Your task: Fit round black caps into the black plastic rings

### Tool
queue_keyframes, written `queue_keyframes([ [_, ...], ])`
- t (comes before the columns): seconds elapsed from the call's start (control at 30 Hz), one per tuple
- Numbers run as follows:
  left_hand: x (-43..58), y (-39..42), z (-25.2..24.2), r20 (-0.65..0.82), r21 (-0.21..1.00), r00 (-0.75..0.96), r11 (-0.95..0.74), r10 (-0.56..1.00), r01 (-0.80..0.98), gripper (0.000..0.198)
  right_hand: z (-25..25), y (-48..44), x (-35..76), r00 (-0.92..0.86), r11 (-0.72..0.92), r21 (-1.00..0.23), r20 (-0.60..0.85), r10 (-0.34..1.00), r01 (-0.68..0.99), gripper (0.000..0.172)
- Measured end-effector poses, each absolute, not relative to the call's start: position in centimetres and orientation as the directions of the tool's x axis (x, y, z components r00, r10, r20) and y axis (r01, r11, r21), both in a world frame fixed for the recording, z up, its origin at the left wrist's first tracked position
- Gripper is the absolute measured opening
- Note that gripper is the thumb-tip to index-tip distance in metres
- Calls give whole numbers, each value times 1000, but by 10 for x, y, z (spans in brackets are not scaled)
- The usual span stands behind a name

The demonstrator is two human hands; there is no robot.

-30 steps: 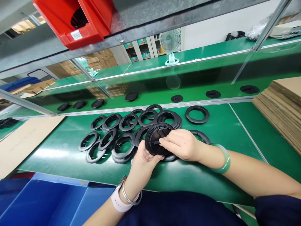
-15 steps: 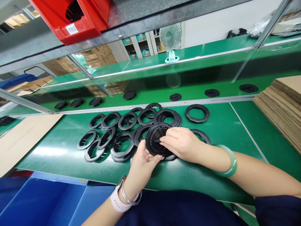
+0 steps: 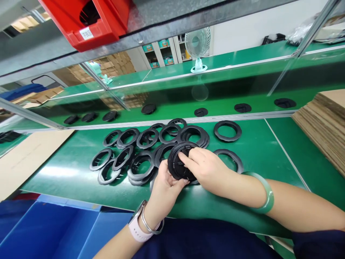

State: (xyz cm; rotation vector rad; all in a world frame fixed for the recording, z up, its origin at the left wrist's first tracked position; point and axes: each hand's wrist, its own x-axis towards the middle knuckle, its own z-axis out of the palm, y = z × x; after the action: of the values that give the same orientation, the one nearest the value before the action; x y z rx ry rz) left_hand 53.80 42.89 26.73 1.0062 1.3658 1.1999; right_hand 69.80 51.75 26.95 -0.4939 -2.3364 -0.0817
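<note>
Both hands hold one round black plastic disc (image 3: 179,162) tilted up above the green bench mat (image 3: 253,151). My left hand (image 3: 164,189) grips its lower edge from below. My right hand (image 3: 205,167) covers its right side, with the fingertips pressing on the disc's face. Just behind lies a heap of several black plastic rings (image 3: 140,151), partly overlapping. One ring (image 3: 228,130) lies alone to the right, and another ring (image 3: 230,158) sits partly hidden behind my right hand.
A stack of cardboard sheets (image 3: 323,122) stands at the right. Blue bins (image 3: 54,230) sit at the lower left, a red bin (image 3: 86,21) on the shelf overhead. Several black discs (image 3: 242,107) lie on the conveyor strip behind. A small fan (image 3: 198,46) stands farther back.
My right hand's fingers have slid leftward across the disc's face. The disc and left hand stay in nearly the same place.
</note>
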Motion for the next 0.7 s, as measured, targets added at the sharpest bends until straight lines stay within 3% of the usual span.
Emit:
queue_keyframes([
  [0.17,539,430,264,-149,989,-137,144,979,-43,52,275,515,699,-672,924,-104,657,342,369,27],
  [0.23,539,431,265,-129,989,-150,115,980,-95,53,281,517,702,-584,919,-182,725,366,350,28],
  [0.3,539,431,267,-109,988,-178,87,978,-129,55,285,522,705,-422,867,-345,768,481,360,33],
  [0.37,540,431,268,-98,988,-196,72,976,-139,60,282,529,705,-335,750,-578,672,661,321,35],
  [0.47,541,430,266,-116,982,-183,86,976,-166,77,268,540,700,-419,472,-863,366,831,183,22],
  [0.57,542,427,264,-130,980,-153,104,980,-169,85,256,544,694,-436,301,-948,229,870,103,17],
  [0.7,543,426,265,-42,999,-190,40,981,-15,58,254,540,692,-404,277,-957,220,888,87,15],
])
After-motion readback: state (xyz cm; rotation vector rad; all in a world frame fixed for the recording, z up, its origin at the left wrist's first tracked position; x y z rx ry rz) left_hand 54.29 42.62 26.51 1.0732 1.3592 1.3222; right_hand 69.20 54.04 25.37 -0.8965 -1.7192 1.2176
